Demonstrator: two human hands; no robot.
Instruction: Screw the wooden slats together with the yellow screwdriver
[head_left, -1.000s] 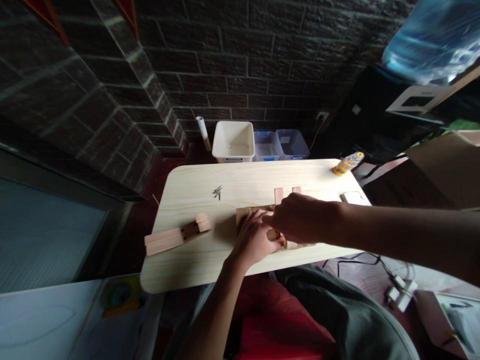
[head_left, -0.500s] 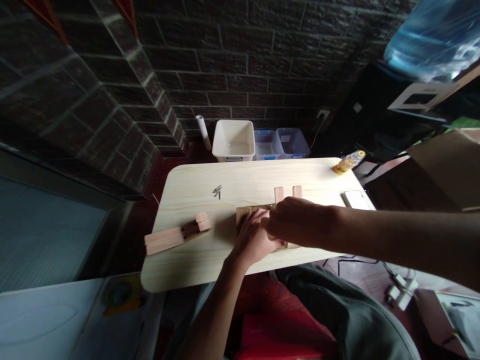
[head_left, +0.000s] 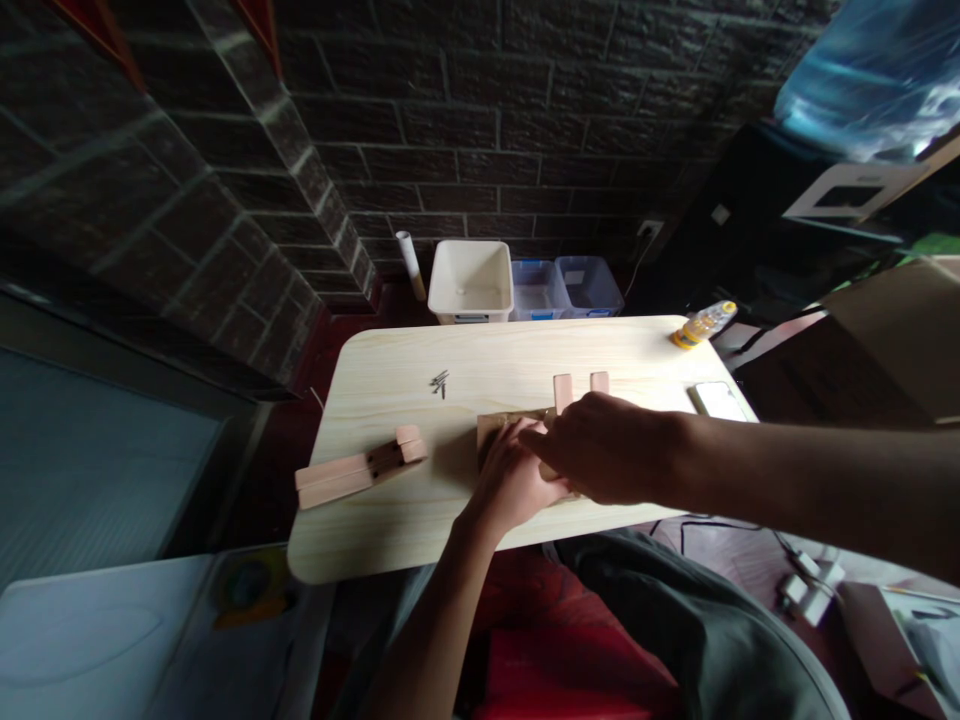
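Apparently midway: wooden assembly (head_left: 334,481) joined near the tabletop's (head_left: 375,370) left edge; screw-like pieces (head_left: 439,383) loose; left hand (head_left: 516,482) and right hand (head_left: 596,447) at unfinished wooden strips (head_left: 562,392), each grip indeterminable.

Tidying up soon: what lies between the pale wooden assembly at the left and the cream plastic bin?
A small pile of thin, dark pieces on the pale wooden tabletop, as the head view shows.

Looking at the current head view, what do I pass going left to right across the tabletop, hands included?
Joined wooden pieces → small pile of dark, screw-like pieces → left hand → right hand → clear bottle with a yellow cap.
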